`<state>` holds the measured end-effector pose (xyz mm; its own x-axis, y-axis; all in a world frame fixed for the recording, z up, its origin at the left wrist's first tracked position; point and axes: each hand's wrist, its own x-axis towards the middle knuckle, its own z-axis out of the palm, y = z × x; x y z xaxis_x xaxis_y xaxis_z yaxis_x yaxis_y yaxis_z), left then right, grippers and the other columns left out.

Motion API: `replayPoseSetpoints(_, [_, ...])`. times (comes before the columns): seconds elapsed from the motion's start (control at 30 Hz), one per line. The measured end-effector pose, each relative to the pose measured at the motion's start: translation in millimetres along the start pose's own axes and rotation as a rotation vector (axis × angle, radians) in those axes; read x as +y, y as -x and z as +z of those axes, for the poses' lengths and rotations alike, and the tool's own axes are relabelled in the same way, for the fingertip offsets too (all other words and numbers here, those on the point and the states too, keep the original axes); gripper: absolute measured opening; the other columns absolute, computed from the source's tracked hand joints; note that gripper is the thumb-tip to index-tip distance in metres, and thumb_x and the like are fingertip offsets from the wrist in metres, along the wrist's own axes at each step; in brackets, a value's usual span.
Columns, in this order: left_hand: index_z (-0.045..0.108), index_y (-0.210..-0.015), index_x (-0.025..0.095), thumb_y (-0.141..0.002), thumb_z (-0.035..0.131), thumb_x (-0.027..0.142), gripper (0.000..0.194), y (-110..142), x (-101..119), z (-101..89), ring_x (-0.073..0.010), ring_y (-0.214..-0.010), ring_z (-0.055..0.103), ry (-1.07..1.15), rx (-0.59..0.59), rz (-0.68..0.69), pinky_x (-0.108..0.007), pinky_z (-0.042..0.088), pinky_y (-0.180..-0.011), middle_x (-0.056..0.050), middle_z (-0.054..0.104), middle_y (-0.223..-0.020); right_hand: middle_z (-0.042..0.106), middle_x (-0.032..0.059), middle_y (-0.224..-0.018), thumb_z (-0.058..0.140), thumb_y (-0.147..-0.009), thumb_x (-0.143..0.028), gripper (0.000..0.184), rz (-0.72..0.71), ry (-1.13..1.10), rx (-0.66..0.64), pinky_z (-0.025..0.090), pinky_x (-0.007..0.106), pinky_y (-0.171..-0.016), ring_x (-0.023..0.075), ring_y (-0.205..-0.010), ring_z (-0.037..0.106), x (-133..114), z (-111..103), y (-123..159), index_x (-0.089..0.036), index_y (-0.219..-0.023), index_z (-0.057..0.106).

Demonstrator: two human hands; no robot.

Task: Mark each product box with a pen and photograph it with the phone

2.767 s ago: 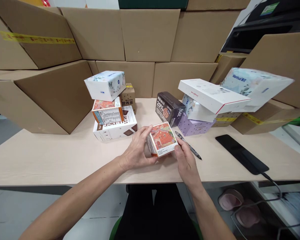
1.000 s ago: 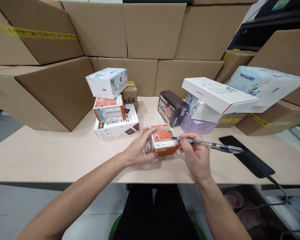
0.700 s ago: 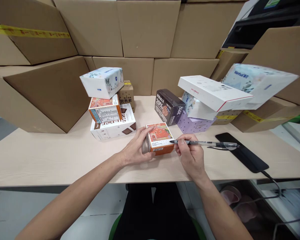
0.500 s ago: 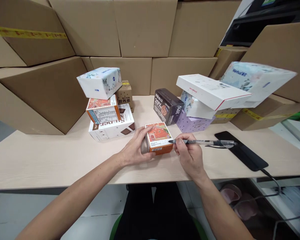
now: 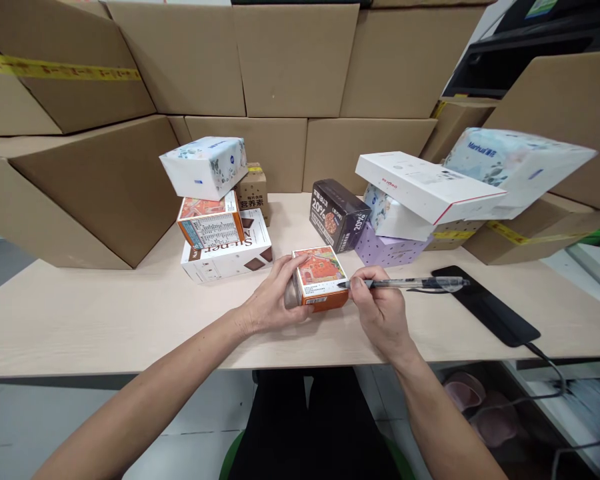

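Sm. orange box (image 5: 321, 272) is held by L hand (image 5: 275, 301), w/ fingers round its L side, just in front of dark box (image 5: 338, 217). Pen (image 5: 405, 283) is gripped by R hand (image 5: 381, 312), front-R of dark box, tip set at orange box's top, nr R edge. Purple box (image 5: 390, 251) is seen just R of dark box, phone (image 5: 490, 308) farther R, Su-per box (image 5: 227, 259) to L.

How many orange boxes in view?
2. One orange box is in the left hand; the second orange box sits between a floral pack and a white carton. More could be hidden.
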<state>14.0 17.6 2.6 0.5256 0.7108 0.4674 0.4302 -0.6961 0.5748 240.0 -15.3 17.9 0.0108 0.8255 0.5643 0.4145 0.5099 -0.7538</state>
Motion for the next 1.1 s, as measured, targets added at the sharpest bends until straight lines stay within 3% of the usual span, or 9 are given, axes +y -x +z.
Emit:
replayPoseSetpoints(0.53, [0.024, -0.156, 0.03, -0.073, 0.08, 0.029, 0.1, 2, -3, 1.0, -0.0344, -0.143, 0.038, -0.005, -0.007, -0.032, -0.054, 0.037, -0.118, -0.014, 0.037, -0.153, 0.054, -0.0033, -0.074, 0.049, -0.1, -0.031, 0.02, -0.033, -0.008, 0.002, 0.04, 0.026, -0.064, 0.0112, -0.065, 0.051, 4, 1, 2, -0.022, -0.082, 0.053])
replayPoseSetpoints(0.7, [0.024, -0.155, 0.03, -0.075, 0.078, 0.031, 0.097, 2, -2, -0.2, -0.0347, -0.143, 0.038, -0.004, -0.009, -0.034, -0.055, 0.035, -0.119, -0.013, 0.038, -0.153, 0.054, -0.0041, -0.07, 0.049, -0.1, -0.039, 0.022, 0.101, -0.173, 0.047, 0.04, 0.026, -0.058, 0.0108, -0.058, 0.048, 5, 2, 4, -0.023, -0.086, 0.054])
replayPoseSetpoints(0.83, [0.026, -0.154, 0.027, -0.074, 0.078, 0.03, 0.095, 2, -1, -0.7, -0.0347, -0.144, 0.037, -0.005, -0.02, -0.077, -0.053, 0.035, -0.12, -0.014, 0.037, -0.153, 0.06, -0.0017, -0.077, 0.048, -0.099, -0.045, 0.026, 0.193, -0.228, 0.153, 0.041, 0.025, -0.054, 0.0113, -0.057, 0.051, 3, -16, 0, -0.023, -0.087, 0.053])
replayPoseSetpoints(0.9, [0.027, -0.154, 0.027, -0.074, 0.078, 0.03, 0.095, 2, -1, -0.6, -0.0341, -0.144, 0.037, -0.012, -0.022, -0.082, -0.052, 0.035, -0.12, -0.014, 0.037, -0.153, 0.061, -0.001, -0.073, 0.049, -0.098, -0.046, 0.027, 0.239, -0.065, 0.052, 0.042, 0.027, -0.058, 0.0131, -0.059, 0.054, 2, -31, -4, -0.022, -0.088, 0.055])
replayPoseSetpoints(1.03, [0.027, -0.154, 0.026, -0.075, 0.078, 0.032, 0.093, 1, -1, 0.0, -0.034, -0.144, 0.037, -0.017, -0.018, -0.078, -0.052, 0.034, -0.12, -0.014, 0.038, -0.153, 0.064, 0.0006, -0.071, 0.052, -0.095, -0.046, 0.027, 0.253, 0.375, -0.342, 0.04, 0.029, -0.064, 0.0174, -0.066, 0.058, 8, -57, -11, -0.022, -0.083, 0.057])
replayPoseSetpoints(1.1, [0.027, -0.153, 0.027, -0.076, 0.077, 0.033, 0.093, 1, 0, 0.1, -0.0345, -0.144, 0.037, -0.016, -0.02, -0.084, -0.054, 0.034, -0.12, -0.015, 0.037, -0.152, 0.062, 0.0008, -0.069, 0.054, -0.093, -0.046, 0.029, 0.255, 0.544, -0.461, 0.036, 0.028, -0.062, 0.0179, -0.066, 0.056, 14, -62, -12, -0.023, -0.075, 0.052])
